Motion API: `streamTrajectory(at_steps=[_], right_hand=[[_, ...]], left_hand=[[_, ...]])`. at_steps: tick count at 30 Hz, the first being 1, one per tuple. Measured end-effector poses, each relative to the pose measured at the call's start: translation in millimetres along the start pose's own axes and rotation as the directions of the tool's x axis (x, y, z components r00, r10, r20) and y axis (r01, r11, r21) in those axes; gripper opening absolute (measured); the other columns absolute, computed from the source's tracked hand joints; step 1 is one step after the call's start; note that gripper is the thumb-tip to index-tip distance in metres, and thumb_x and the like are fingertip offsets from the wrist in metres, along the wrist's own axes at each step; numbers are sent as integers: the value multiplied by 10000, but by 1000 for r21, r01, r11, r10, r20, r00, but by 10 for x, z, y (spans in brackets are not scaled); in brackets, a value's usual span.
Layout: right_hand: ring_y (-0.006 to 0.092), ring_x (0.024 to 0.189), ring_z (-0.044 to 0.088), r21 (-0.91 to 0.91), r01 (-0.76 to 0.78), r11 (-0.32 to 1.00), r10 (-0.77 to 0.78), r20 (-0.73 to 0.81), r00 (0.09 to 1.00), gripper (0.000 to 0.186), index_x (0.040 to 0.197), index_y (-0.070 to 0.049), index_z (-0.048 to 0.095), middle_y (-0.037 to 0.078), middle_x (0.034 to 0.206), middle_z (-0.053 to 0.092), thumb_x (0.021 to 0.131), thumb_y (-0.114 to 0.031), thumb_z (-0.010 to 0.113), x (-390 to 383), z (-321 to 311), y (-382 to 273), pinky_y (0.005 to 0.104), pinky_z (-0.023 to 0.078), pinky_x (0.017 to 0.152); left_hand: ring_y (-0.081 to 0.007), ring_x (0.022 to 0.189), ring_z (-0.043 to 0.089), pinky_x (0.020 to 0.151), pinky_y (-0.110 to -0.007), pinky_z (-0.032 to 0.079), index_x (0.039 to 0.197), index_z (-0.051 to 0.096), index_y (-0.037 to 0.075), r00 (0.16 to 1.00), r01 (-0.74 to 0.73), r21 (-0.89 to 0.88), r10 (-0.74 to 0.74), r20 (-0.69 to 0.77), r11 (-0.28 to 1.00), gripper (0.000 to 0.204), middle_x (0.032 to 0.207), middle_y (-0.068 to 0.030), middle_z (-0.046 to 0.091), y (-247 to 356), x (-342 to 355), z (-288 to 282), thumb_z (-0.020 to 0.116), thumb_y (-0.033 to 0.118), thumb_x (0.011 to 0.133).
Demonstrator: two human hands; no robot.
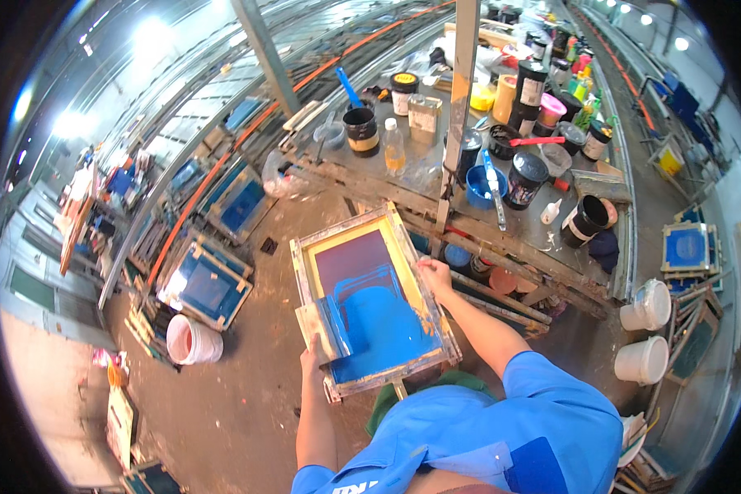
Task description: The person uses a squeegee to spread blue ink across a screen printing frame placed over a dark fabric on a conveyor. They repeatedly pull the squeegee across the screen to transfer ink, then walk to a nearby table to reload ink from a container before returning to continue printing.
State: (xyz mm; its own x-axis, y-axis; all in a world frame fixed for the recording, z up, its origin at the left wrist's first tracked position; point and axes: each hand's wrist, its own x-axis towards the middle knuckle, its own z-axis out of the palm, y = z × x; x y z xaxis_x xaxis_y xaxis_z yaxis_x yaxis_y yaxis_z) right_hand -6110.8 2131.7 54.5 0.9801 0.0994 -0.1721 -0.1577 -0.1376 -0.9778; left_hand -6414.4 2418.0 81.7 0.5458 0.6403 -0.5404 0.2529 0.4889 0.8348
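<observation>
A wooden-edged printing screen is held out in front of my body, tilted, with yellow margins inside its rim. Wet blue ink covers the near part of the mesh; a purplish area shows at its far end. Across the screen's left side lies a squeegee with a pale wooden handle and ink along its blade. My left hand is closed at the left rim, right beside the squeegee's lower end; whether it also grips the squeegee is hard to see. Higher up on the opposite rim, my right hand is closed round the frame.
A cluttered workbench beyond the screen bears ink tubs, bottles and a blue bucket. A metal post rises at its front edge. Other screens and a white bucket stand at left; white pails stand at right.
</observation>
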Motion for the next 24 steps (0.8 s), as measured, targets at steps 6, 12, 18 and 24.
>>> streamTrajectory(at_steps=[6,12,18,24], right_hand=[[144,950,670,-54,-13,998,18,88,996,253,1112,-55,741,49,1078,739,862,-83,713,203,108,-268,292,512,852],[162,1141,612,-151,-105,983,133,189,973,484,1313,-82,662,79,1225,691,869,-234,777,142,-122,-350,288,468,956],[118,934,660,99,-389,916,384,65,921,395,1304,-104,652,25,1091,709,940,-252,699,-1094,-856,-77,267,531,783],[124,785,676,228,-505,833,549,-229,803,344,1269,-116,648,31,1005,709,937,-204,645,-2119,-2213,579,269,539,642]], left_hand=[[-303,951,725,833,-456,594,1235,594,-87,990,87,2,-87,112,996,722,1110,-175,713,212,731,39,804,487,852],[-299,984,719,858,-447,588,1262,577,-102,978,77,49,-85,192,996,776,1157,-188,701,228,1337,265,815,501,835],[-318,1014,707,873,-479,578,1269,584,-107,969,98,64,-110,219,993,804,1174,-198,692,152,1649,442,819,519,822],[-326,1043,693,876,-483,579,1321,585,-65,935,262,37,-263,237,964,758,1215,-188,683,-14,1813,406,724,551,900]])
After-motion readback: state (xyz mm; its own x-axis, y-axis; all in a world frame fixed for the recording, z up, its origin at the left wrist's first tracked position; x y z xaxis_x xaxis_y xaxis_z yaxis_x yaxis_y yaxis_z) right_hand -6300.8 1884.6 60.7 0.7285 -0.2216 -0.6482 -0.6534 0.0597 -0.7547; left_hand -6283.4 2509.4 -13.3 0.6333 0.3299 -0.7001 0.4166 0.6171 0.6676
